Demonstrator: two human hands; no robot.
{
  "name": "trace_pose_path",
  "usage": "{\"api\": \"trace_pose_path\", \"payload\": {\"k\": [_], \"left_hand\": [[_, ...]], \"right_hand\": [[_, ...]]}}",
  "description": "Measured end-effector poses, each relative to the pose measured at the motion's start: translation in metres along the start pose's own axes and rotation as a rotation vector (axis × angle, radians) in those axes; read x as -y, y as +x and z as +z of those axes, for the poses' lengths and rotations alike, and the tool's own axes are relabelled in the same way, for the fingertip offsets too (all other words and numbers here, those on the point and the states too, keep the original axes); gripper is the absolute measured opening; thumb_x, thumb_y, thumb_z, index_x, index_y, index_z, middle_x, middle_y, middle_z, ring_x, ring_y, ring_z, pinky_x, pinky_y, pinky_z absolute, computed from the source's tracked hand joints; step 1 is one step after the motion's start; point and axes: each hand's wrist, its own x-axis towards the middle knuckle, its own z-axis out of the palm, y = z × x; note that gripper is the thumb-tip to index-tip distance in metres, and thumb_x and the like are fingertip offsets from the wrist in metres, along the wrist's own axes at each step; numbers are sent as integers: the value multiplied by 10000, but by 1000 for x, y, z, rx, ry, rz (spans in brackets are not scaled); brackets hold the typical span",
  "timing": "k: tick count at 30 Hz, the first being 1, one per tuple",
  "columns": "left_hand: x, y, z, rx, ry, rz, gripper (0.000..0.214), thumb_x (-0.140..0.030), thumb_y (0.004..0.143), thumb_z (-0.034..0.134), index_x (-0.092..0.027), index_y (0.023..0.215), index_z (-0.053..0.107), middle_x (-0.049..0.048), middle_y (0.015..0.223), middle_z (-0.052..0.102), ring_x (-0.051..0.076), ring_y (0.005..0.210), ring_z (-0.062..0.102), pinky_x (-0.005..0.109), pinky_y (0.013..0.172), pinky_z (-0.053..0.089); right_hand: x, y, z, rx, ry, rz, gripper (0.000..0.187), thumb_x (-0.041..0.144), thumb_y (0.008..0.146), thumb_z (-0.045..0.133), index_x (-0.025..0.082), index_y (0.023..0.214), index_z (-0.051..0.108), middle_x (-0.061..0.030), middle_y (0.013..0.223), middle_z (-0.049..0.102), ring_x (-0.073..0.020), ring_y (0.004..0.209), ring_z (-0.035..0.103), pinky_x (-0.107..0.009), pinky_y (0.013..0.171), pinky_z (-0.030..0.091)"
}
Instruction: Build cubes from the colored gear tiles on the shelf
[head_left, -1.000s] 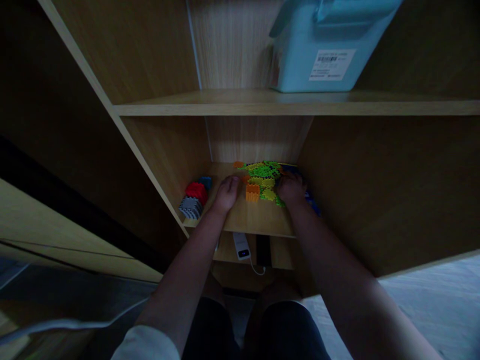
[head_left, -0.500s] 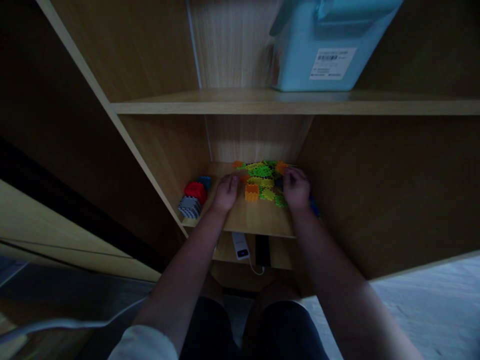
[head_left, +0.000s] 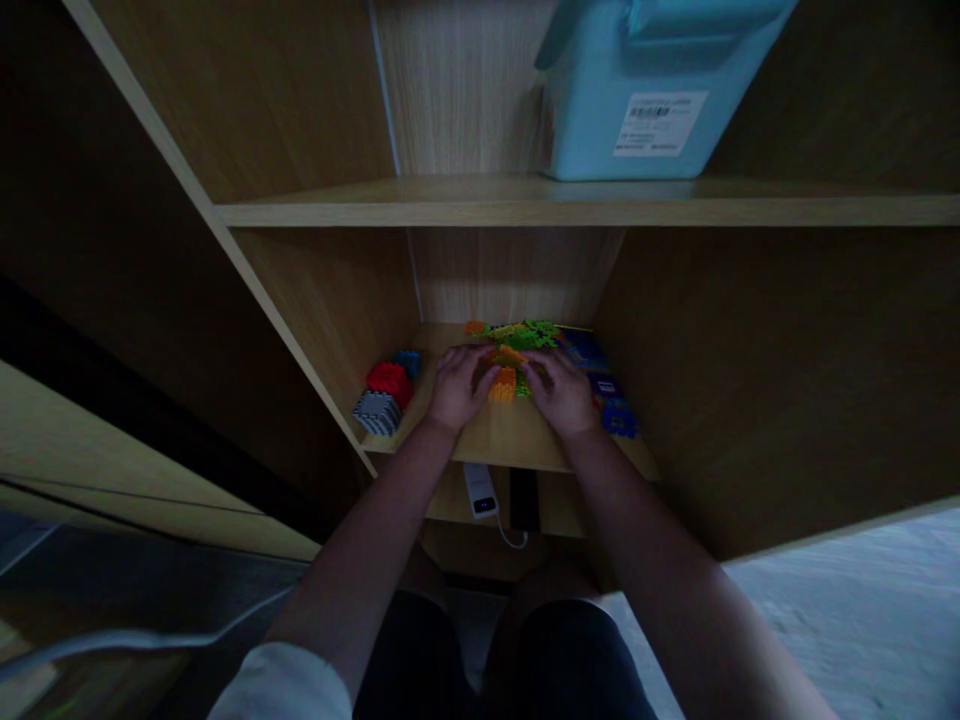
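My left hand (head_left: 459,388) and my right hand (head_left: 561,392) meet over the middle shelf, fingers curled toward each other. Between their fingertips is a thin orange interlocking foam tile (head_left: 511,355), pinched from both sides. Just below it stands a neat stack of orange tiles (head_left: 502,385), partly covered by my left thumb. Behind my hands lies a loose heap of green and yellow tiles (head_left: 529,335), and fingers hide part of it. Dark blue tiles (head_left: 618,418) lie to the right of my right hand.
At the shelf's left stand a grey tile stack (head_left: 377,412), a red stack (head_left: 389,380) and a blue stack (head_left: 407,363). A light blue bin (head_left: 585,130) sits on the shelf above. Below are a white device with a cable (head_left: 481,492) and a black object (head_left: 524,500).
My right hand has moved left from the heap's right side, bringing an orange tile to the middle. My left hand has shifted slightly right to meet it. The blue tiles are now uncovered.
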Motion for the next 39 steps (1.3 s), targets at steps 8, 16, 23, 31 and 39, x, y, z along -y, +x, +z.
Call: {"api": "trace_pose_path", "payload": {"k": [8, 16, 23, 31, 39], "left_hand": [[0, 0, -1, 14, -8, 0, 314, -426, 1088, 581, -248, 1285, 749, 126, 1273, 759, 327, 1231, 643, 513, 1117, 467], [5, 0, -1, 20, -6, -6, 269, -392, 1092, 554, -271, 1142, 788, 102, 1233, 770, 310, 1222, 648, 507, 1114, 474], [5, 0, -2, -21, 74, 50, 226, -333, 1082, 581, -262, 1126, 791, 88, 1227, 792, 284, 1200, 681, 483, 1072, 517], [11, -2, 3, -24, 16, 49, 300, -243, 1013, 664, -233, 1311, 690, 106, 1323, 751, 278, 1275, 673, 495, 1149, 519], [46, -7, 18, 199, -426, -161, 715, -433, 876, 878, -207, 1468, 547, 169, 1497, 644, 323, 1432, 613, 531, 1257, 462]], "right_hand": [[7, -1, 4, 104, 34, -75, 260, 412, 1096, 551, 338, 1166, 790, -77, 1216, 801, -292, 1184, 726, -498, 1130, 571], [6, 1, -1, 43, 157, -11, 262, 510, 1055, 614, 315, 1122, 776, -78, 1309, 775, -292, 1245, 716, -502, 1118, 582], [-4, -2, 9, 55, 310, 91, 339, 621, 973, 726, 292, 1049, 750, -64, 1104, 815, -264, 1009, 767, -452, 956, 632], [-19, -2, 17, 16, 309, 84, 320, 601, 949, 772, 299, 1050, 750, -50, 1111, 807, -261, 1009, 748, -457, 955, 616], [-28, -4, 16, 90, 220, 73, 358, 589, 946, 759, 290, 1142, 726, -65, 1165, 793, -272, 1048, 726, -470, 969, 597]]}}
